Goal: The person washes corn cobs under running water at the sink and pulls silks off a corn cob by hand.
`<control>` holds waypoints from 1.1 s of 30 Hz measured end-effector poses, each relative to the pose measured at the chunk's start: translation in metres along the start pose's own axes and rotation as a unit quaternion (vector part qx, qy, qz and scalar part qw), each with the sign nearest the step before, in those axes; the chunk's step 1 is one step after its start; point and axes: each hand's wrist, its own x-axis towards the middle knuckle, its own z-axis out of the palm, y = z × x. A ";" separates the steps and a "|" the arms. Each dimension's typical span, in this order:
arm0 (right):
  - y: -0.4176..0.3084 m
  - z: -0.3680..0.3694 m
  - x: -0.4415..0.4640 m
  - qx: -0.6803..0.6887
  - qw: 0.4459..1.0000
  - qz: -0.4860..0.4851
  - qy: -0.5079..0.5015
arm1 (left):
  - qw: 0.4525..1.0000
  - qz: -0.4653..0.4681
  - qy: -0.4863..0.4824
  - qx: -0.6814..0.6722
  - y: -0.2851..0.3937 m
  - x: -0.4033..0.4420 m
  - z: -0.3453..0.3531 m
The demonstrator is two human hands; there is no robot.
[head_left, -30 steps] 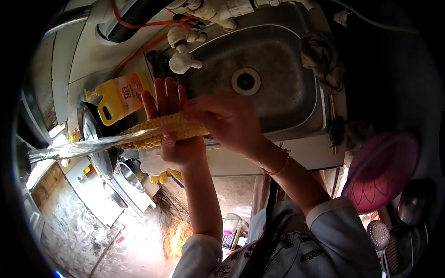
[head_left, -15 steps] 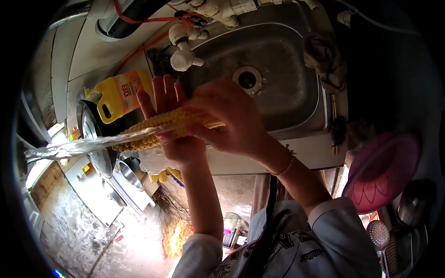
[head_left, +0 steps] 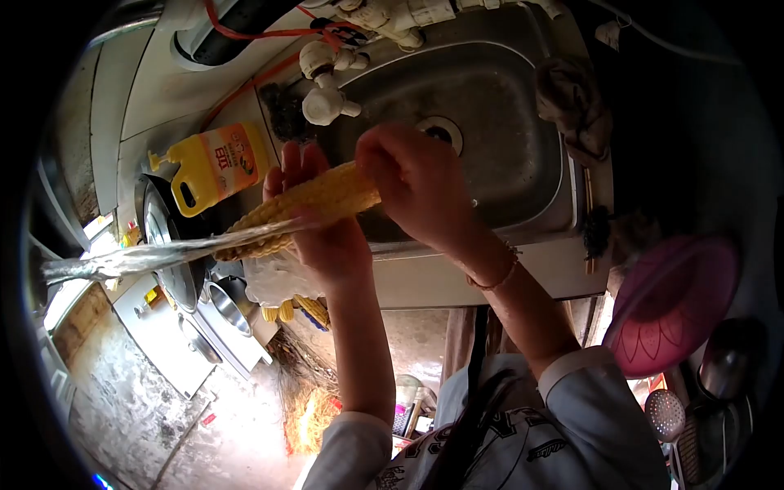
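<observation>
A yellow ear of corn [head_left: 339, 193] lies slanted across my left hand [head_left: 331, 249], whose thumb crosses over it while the fingers are partly hidden behind. At the corn's upper right end, my right hand [head_left: 415, 192] is closed with curled fingers; its exact grip there is partly hidden. A clear, shiny stream like running water [head_left: 155, 257] reaches from the left to the corn and my left thumb. Both hands are in front of the metal sink [head_left: 506, 106], close to its near left edge.
White taps [head_left: 327, 102] stand at the sink's left back. A yellow jug [head_left: 214, 169] is left of my hands. More corn ears [head_left: 286, 311] lie beyond a whitish plastic bag [head_left: 282, 282]. A dark cloth [head_left: 573, 106] hangs over the sink's right rim; a pink basin [head_left: 674, 306] is at right.
My right hand has shifted from over the corn to its right end, uncovering more kernels. The corn's right end is tilted higher. My left fingers, spread before, are now more bent around it.
</observation>
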 end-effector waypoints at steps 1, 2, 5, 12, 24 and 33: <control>-0.002 0.000 0.000 -0.001 1.000 0.000 0.000 | 0.998 -0.012 0.012 -0.063 0.001 0.001 -0.002; -0.004 -0.001 0.000 0.018 0.999 0.025 0.020 | 0.991 -0.024 0.026 -0.127 0.001 0.001 -0.003; 0.001 -0.008 0.001 -0.005 0.997 0.069 0.033 | 0.995 -0.011 0.030 -0.091 0.004 0.001 -0.001; 0.020 -0.004 0.000 0.563 0.733 0.382 -0.022 | 0.990 0.059 0.098 -0.080 0.027 -0.010 -0.042; 0.000 0.025 -0.007 0.547 0.673 0.494 0.052 | 0.956 0.109 0.149 -0.226 0.072 -0.036 -0.110; -0.024 0.016 0.000 -0.083 0.873 0.383 -0.289 | 0.960 0.143 0.181 -0.158 0.056 -0.042 -0.087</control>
